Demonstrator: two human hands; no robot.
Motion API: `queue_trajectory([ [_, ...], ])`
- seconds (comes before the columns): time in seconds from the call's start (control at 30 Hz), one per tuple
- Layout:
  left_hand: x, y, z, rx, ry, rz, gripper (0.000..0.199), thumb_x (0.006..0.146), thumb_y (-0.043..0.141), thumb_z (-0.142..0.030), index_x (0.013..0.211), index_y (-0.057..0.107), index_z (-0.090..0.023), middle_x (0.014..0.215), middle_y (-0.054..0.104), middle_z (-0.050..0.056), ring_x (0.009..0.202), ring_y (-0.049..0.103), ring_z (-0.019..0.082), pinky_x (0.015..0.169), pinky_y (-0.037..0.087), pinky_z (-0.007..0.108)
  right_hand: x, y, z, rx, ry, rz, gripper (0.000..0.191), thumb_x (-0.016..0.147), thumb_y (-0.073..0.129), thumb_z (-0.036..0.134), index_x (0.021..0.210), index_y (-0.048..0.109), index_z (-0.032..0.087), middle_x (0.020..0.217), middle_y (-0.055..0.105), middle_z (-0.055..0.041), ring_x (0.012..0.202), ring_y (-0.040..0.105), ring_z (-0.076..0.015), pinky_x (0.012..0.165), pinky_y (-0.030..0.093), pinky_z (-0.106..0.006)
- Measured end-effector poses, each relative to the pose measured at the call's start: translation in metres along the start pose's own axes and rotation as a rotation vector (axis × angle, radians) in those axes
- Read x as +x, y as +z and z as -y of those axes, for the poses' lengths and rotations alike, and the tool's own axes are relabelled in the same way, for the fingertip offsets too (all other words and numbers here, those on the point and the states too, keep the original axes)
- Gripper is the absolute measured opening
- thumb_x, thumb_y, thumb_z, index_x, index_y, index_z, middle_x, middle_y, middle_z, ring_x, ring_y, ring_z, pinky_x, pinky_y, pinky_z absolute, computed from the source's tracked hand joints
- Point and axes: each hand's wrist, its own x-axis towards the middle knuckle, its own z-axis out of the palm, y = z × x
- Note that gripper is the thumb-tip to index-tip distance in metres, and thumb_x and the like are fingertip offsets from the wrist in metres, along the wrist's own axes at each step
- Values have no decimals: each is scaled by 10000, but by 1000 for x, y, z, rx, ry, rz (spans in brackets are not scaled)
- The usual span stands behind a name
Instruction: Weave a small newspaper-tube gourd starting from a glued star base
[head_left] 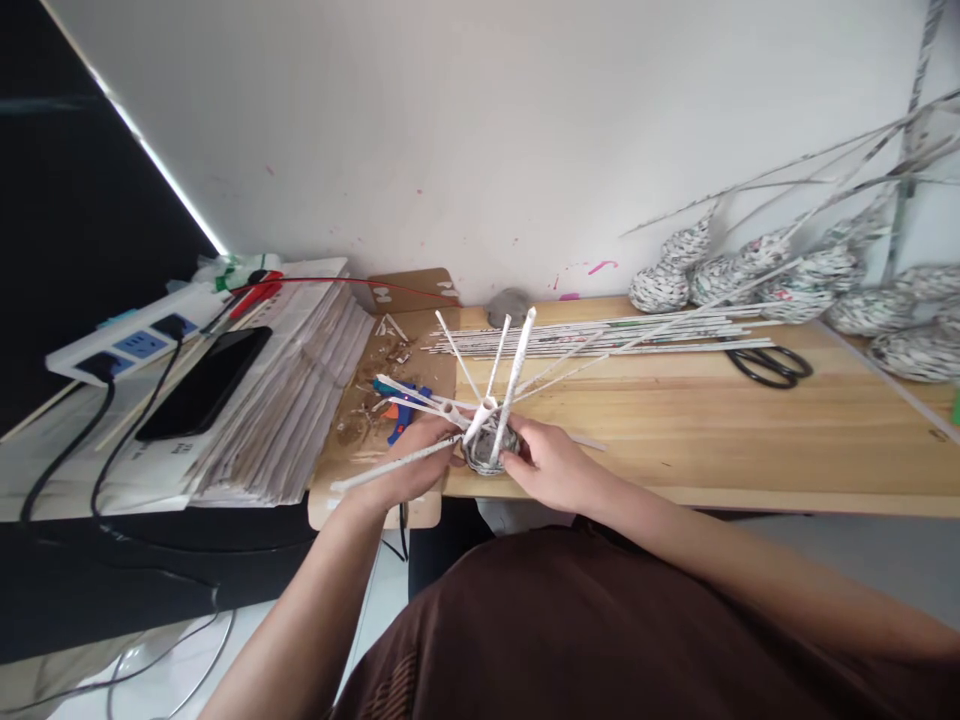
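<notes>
Between my hands, at the table's near edge, is a small woven paper basket (491,455) with several rolled-paper sticks (516,375) poking up and outward from it. My left hand (420,460) grips its left side, some fingers hidden behind the sticks. On the opposite side, my right hand (551,460) closes on the rim, thumb toward the front. One long paper stick (397,464) slants across my left hand toward the lower left. Behind my left hand a blue glue gun (405,405) lies on a stained brown board (349,440).
Long paper sticks (600,335) lie along the back of the wooden table (675,430). Black-handled scissors (769,365) and several woven gourd-like shapes (802,285) are at the right. To the left, a paper stack (300,400) carries a phone (206,385) and a power strip (135,335) with cables.
</notes>
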Motion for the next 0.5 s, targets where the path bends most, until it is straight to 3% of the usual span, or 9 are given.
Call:
queue_trajectory([
  [0.23,5,11,10,-192,-112,-19,271,810,537,-172,955,760,-222,938,750,45,709,696,172,593,572,262,3,0,-1,-7,-14,2,224,858,542,149,1047,660,163,845,719,-54,693,623,-161,640,432,-246],
  [0.37,10,16,19,-143,-39,-156,190,762,670,-234,925,765,-206,914,752,70,762,695,191,656,574,287,7,-2,-1,49,-62,-5,228,865,548,160,1050,680,186,1008,729,-67,864,666,-183,749,467,-268],
  [0.5,13,18,15,-101,-7,-198,149,746,698,-224,875,766,-194,829,740,61,710,675,175,639,552,275,11,-3,-1,18,26,-14,219,828,667,280,1029,709,207,943,742,-41,807,674,-185,714,472,-267],
])
